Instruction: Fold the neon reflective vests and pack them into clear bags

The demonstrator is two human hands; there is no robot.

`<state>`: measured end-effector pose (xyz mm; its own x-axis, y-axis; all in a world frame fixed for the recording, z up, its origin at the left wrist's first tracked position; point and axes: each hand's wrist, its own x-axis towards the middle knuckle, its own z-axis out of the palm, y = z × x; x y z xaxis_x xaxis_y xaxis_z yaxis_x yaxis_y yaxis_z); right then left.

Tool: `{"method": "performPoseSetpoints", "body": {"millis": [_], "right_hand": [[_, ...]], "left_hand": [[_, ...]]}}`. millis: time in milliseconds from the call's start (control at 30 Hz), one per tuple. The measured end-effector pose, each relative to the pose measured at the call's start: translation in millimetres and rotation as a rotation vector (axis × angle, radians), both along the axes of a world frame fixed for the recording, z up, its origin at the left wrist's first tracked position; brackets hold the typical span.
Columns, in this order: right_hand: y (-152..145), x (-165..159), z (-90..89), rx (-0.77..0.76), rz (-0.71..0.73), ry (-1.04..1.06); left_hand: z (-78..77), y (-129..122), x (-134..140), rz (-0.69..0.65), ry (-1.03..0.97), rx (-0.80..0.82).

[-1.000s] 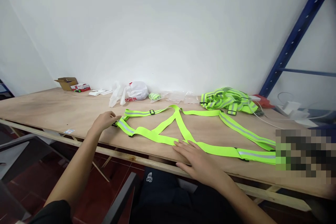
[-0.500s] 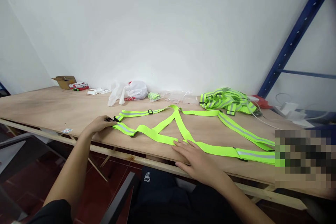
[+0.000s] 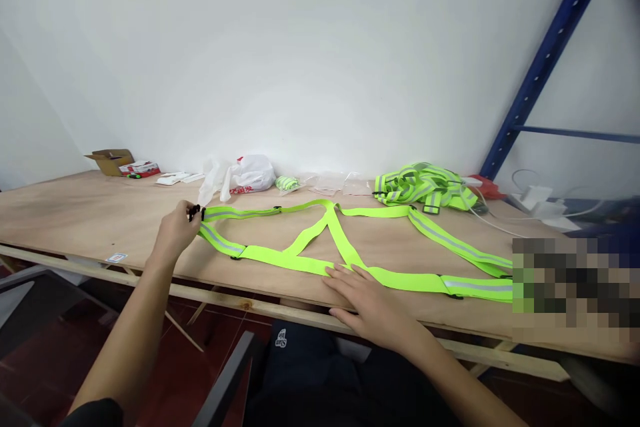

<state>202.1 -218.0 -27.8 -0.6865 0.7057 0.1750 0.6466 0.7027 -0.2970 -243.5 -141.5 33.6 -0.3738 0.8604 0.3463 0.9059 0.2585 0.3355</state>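
A fluorescent yellow-green reflective harness (image 3: 295, 261) with grey stripes and black adjusters lies spread along the wooden table. At its left end, my left hand (image 3: 176, 230) is closed round a black buckle (image 3: 195, 212) and holds that end slightly off the tabletop. My right hand (image 3: 367, 300) rests flat near the table's front edge, fingers stretched out, with its fingertips on the lower strap where a diagonal strap joins it. The harness's right end runs into a pixelated patch and cannot be made out.
A heap of similar reflective straps (image 3: 425, 183) lies at the back right, beside white cables and plugs (image 3: 537, 203). Along the wall are a white plastic bag (image 3: 255, 172), a rolled strap bundle (image 3: 287, 183), clear bags (image 3: 330, 184) and an open cardboard box (image 3: 111, 161). A blue metal post (image 3: 547, 67) rises at right.
My left hand has lifted the buckle end up and pulled it a little to the left, drawing the left straps straighter. My right hand stays on the strap. The view has shifted slightly.
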Motion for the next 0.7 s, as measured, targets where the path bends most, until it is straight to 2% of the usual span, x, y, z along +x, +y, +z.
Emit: {"method": "performPoseSetpoints", "body": {"millis": [67, 167, 233, 300, 367, 433, 500, 600, 700], "right_hand": [[-1, 0, 1.1, -0.002, -0.002, -0.007], [-2, 1, 1.3, 0.003, 0.002, 0.009], [-2, 1, 0.2, 0.008, 0.003, 0.016], [-1, 1, -1.5, 0.016, 0.003, 0.017], [-1, 0, -3.2, 0.033, 0.003, 0.020], [-1, -1, -4.2, 0.053, 0.007, 0.028], [-1, -1, -4.2, 0.063, 0.012, 0.030], [-1, -1, -4.5, 0.078, 0.018, 0.022], [-1, -1, -7.0, 0.138, 0.021, 0.036]], "left_hand": [[15.5, -1, 34, -0.038, 0.111, 0.144], [25.4, -4, 103, -0.212, 0.251, 0.159], [16.4, -9, 151, -0.427, 0.344, 0.086], [-3.6, -15, 190, -0.659, 0.412, 0.010], [-27.6, -23, 214, -0.816, 0.422, -0.003], [-47.3, -31, 222, -0.915, 0.357, 0.018], [-58.3, -38, 217, -1.003, 0.238, 0.039], [-62.5, -45, 204, -1.079, 0.056, 0.038], [-64.4, -46, 199, -1.065, -0.042, 0.027]]}}
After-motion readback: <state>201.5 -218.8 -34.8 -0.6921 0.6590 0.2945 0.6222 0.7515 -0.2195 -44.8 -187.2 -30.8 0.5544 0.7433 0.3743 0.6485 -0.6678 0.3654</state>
